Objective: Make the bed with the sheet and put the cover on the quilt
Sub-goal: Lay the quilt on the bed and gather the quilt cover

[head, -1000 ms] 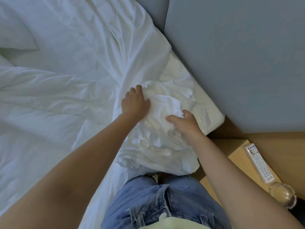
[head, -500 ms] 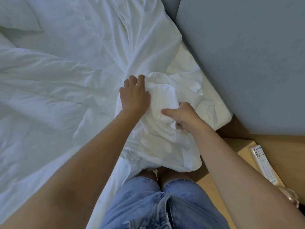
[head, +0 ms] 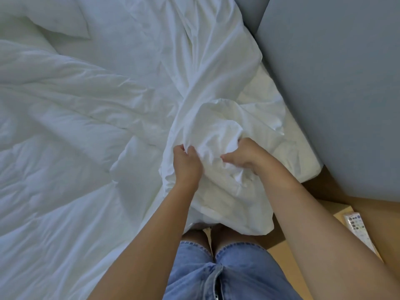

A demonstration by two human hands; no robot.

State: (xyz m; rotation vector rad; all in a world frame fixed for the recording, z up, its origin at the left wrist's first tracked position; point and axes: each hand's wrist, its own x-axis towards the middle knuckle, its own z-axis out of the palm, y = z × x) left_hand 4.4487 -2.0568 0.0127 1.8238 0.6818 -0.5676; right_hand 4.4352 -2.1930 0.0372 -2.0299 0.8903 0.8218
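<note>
Both hands have drawn back toward the bed's near edge: the left hand (head: 186, 163) and right hand (head: 244, 155) now clench a bunched white fabric (head: 218, 137), probably the quilt cover, near the mattress corner (head: 303, 167). Covering is just starting; the quilt (head: 65, 126) lies spread alongside.

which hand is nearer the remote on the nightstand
Right. The right hand grips bunched white fabric on the side toward the remote; the left hand grips it farther away.
</note>
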